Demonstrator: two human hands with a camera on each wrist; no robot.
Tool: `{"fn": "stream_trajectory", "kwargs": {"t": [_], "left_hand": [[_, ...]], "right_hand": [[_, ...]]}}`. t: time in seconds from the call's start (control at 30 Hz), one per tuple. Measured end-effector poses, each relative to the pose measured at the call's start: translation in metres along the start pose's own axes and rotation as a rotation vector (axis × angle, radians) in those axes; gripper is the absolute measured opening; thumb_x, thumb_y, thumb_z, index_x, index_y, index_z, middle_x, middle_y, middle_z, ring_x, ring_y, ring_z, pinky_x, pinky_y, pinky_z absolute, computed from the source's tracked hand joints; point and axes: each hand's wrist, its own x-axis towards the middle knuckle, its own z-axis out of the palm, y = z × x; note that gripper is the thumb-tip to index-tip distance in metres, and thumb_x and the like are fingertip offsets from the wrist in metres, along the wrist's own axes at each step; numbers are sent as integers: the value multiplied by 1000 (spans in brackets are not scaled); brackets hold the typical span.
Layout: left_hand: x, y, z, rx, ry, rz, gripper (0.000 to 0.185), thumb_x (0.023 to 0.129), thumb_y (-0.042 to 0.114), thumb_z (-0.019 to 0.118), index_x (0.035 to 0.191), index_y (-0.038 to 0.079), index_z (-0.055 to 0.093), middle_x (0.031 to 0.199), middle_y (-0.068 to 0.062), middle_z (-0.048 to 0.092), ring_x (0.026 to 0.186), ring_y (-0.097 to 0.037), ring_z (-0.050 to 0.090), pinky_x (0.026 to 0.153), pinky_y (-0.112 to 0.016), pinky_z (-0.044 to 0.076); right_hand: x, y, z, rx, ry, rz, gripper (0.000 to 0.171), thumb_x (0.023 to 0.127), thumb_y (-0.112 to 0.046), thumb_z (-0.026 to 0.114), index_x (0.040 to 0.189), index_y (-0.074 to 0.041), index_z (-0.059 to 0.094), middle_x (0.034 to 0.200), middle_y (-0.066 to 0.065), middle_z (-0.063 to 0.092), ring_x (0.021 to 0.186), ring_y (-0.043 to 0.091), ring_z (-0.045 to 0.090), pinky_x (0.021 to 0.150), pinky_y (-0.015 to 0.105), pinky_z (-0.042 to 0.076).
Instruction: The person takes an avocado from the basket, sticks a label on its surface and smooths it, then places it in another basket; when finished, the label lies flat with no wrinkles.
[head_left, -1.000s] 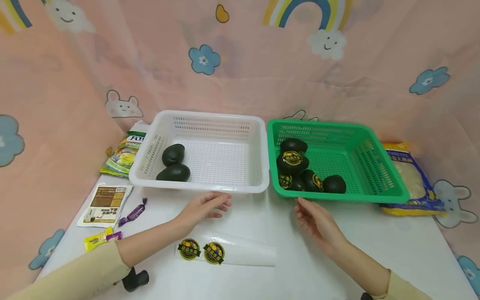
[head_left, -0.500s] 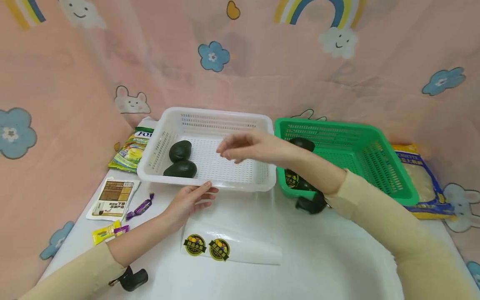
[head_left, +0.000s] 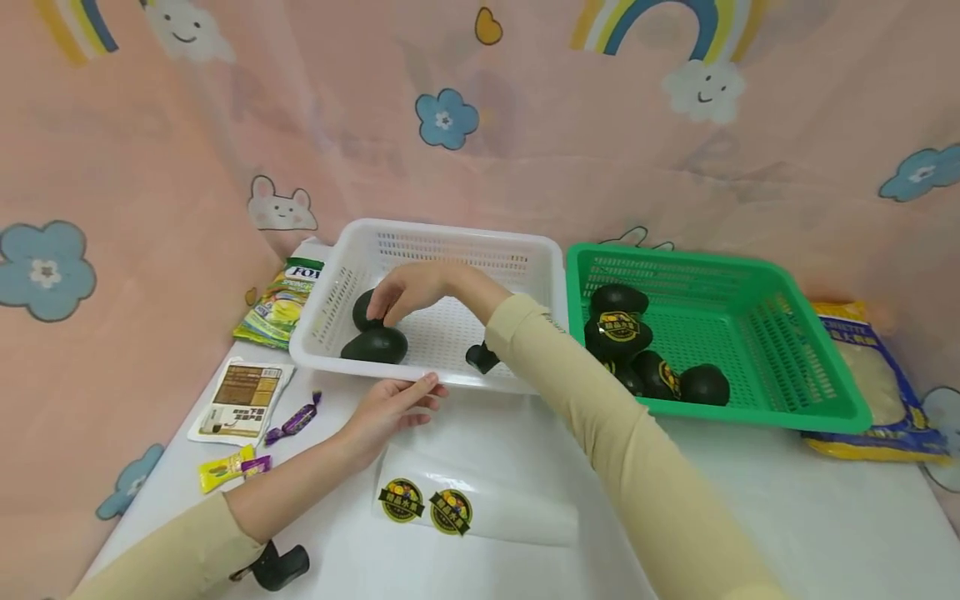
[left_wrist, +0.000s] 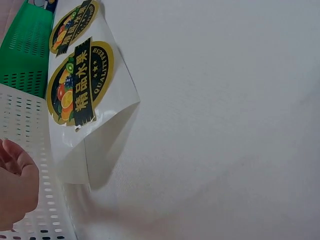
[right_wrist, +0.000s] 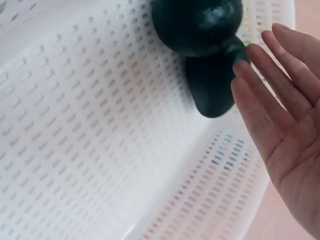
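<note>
The left hand (left_wrist: 14, 187) showed only at the lower left edge of the left wrist view, its fingers loosely bent and lying against the white basket (left_wrist: 37, 150), whose slotted wall ran up beside the hand. Whether the fingers gripped the wall could not be told. Just beyond the hand lay a clear backing sheet (left_wrist: 95, 130) on the white table (left_wrist: 225, 125), its near edge curling up and casting a shadow. Two round fruit stickers sat on the sheet: the nearer sticker (left_wrist: 80, 82) close above the hand, the farther sticker (left_wrist: 72, 25) past it. A green basket (left_wrist: 25, 55) lay farther off, beyond the white one.
</note>
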Motion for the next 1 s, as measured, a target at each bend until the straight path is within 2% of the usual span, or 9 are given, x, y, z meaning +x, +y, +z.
{"fn": "stream_trajectory", "kwargs": {"t": [0.17,0.27,0.37,0.53,0.73,0.9,1.0], "left_hand": [[-2,0,1,9,-8,-3,39,99,34,58,108,-3,68,102,-7,68,91,-14,59,92,-38,50],[-2,0,1,8,-3,-3,39,99,33,58,108,-3,68,101,-6,68,91,-14,59,90,-35,50],[-2,0,1,10,3,-3,38,99,33,58,108,-3,68,100,-4,69,91,-14,59,89,-33,51],[0,0,1,21,13,-7,39,99,33,58,108,-4,68,100,-4,69,90,-14,59,89,-34,51],[0,0,2,30,22,-5,41,99,34,59,109,-4,68,100,-5,69,90,-14,59,90,-36,50],[1,0,2,36,31,-7,41,98,34,59,109,-4,68,100,-5,70,89,-14,59,89,-35,51],[1,-1,2,34,35,-7,41,98,34,60,109,-5,68,101,-6,70,89,-14,59,88,-35,51]], "right_hand": [[17,4,15,-66,-50,10,47,91,-14,69,136,-6,55,131,5,57,120,13,52,98,19,39],[18,7,18,-125,-67,36,51,90,-15,70,138,-9,54,127,4,56,117,13,52,96,20,41],[13,13,17,-133,-96,74,56,88,-16,72,140,-13,52,123,4,53,110,14,54,90,22,45],[5,26,16,6,-161,165,65,85,-16,76,141,-16,45,126,7,47,102,16,53,84,24,51],[-4,37,21,164,-104,237,60,79,-21,83,125,-10,46,130,6,44,109,17,55,86,26,52],[-12,47,21,254,-145,235,71,79,-16,82,139,-16,43,134,8,40,110,19,55,88,30,52],[-15,51,21,268,-202,241,69,80,-14,81,140,-21,47,134,7,42,109,18,53,88,32,52]]}}
